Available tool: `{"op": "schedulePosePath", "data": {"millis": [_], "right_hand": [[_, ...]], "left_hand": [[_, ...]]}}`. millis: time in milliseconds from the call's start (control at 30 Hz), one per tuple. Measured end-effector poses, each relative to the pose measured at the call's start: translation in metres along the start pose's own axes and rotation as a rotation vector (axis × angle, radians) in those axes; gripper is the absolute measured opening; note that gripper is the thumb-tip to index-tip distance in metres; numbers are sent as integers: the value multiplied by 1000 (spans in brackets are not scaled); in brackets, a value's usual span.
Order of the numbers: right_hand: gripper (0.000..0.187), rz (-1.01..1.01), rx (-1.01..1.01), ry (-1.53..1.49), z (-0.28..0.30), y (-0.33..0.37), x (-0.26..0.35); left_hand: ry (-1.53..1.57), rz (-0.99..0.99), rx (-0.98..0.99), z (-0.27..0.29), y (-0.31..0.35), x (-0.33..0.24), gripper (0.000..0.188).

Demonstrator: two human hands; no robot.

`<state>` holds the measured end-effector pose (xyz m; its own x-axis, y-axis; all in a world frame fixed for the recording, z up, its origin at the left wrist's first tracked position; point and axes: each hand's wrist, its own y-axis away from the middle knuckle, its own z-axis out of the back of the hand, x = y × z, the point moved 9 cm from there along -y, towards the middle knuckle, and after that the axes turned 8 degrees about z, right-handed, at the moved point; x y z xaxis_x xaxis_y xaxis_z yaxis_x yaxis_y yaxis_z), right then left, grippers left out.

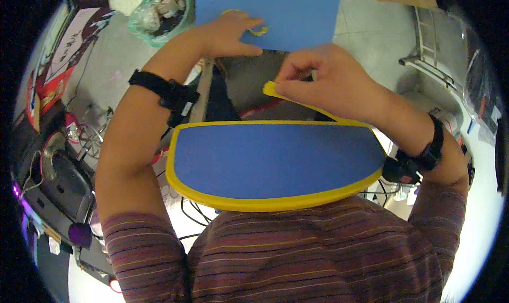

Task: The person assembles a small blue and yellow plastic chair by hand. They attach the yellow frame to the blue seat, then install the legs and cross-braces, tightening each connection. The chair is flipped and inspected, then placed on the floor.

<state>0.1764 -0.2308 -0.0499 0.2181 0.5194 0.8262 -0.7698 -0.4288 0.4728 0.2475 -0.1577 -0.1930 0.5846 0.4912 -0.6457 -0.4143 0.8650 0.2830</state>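
Note:
Close to my chest is a blue panel point(281, 159), straight along its far side and curved along its near side. A yellow edging strip point(238, 202) runs around its rim. From the far right corner a loose length of yellow strip point(306, 105) leads up to my right hand point(328, 80), which pinches it near its end. My left hand point(228, 35) rests with fingers spread on a flat blue surface point(286, 11) farther away. Beside its fingertips lies a small curled yellow scrap point(259, 32); another yellow piece shows partly behind the hand.
A bin with a green bag point(164, 14) and crumpled waste stands at the far left. A metal ladder-like frame point(426, 35) is at the far right. Black equipment and cables point(61, 181) crowd the left side. Both wrists wear black straps point(437, 138).

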Motion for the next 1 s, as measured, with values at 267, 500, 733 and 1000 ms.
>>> {"op": "schedulePosePath", "data": {"millis": [267,500,733,1000], "right_hand": [[21,-2,-19,71,-2,-24,-26],[25,-41,-10,43,-5,-26,-33],[28,9,32,178,-8,-28,-24],[37,-81,267,-13,3,-1,-38]], "left_hand": [[566,83,170,40,21,-9,33],[822,178,499,23,52,-61,27],[695,206,458,22,51,-60,13],[763,-5,305,37,49,-68,11]]}}
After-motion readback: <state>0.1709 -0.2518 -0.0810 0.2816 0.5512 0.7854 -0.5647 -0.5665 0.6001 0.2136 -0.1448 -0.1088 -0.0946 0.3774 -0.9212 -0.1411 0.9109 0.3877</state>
